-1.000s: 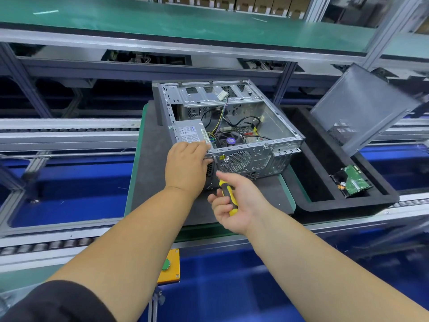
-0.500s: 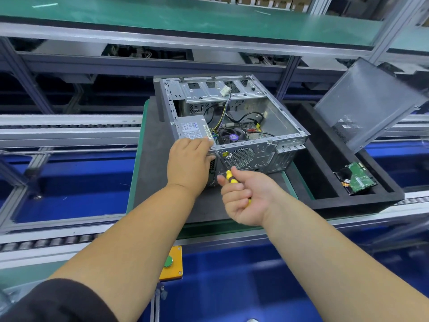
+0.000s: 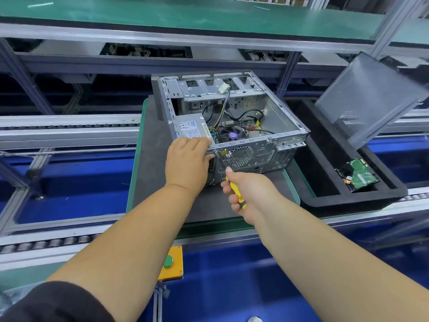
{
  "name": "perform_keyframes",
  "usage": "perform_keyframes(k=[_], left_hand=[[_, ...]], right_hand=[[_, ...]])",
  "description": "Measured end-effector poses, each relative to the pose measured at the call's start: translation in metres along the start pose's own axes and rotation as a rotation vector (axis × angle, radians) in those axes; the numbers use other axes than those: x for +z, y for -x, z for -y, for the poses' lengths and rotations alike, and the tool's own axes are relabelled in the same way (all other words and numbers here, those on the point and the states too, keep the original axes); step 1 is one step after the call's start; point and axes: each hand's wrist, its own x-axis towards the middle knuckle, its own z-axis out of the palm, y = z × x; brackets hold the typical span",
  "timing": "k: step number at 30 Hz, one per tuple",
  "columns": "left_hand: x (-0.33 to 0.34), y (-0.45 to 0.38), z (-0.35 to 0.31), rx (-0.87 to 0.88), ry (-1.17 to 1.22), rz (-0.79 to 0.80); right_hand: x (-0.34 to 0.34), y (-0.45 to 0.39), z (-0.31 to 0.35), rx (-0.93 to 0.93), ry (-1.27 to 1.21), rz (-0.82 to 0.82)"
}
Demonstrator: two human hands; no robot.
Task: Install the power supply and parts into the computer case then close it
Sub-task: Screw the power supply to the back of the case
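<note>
Behind the left hand [image 3: 187,162], hidden: the near corner of the computer case [image 3: 234,126] and part of the power supply [image 3: 189,127]. Screwdriver [image 3: 235,190] handle mostly buried in the right hand [image 3: 249,196]; tip contact on the rear panel hard to make out. Lidless, lying on its side on the grey mat [image 3: 151,173], fan and cables exposed. Left fingers draped together over the case's near edge; right fingers curled round the yellow handle. Right of the case, side panel [image 3: 369,98] propped in the black tray [image 3: 357,201].
</note>
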Motion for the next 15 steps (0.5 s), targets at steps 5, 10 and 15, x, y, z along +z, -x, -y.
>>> perform_keyframes(k=[5,10,15], left_hand=[[0.002,0.000,0.000,0.030,-0.020,-0.033],[0.001,-0.001,0.001,0.034,-0.006,-0.016],[0.003,0.001,0.001,0.038,-0.013,0.000]], right_hand=[[-0.004,0.001,0.002,0.129,-0.240,0.147],[-0.010,-0.001,-0.002,0.231,-0.488,0.327],[-0.013,-0.011,-0.022,0.279,-0.711,0.522]])
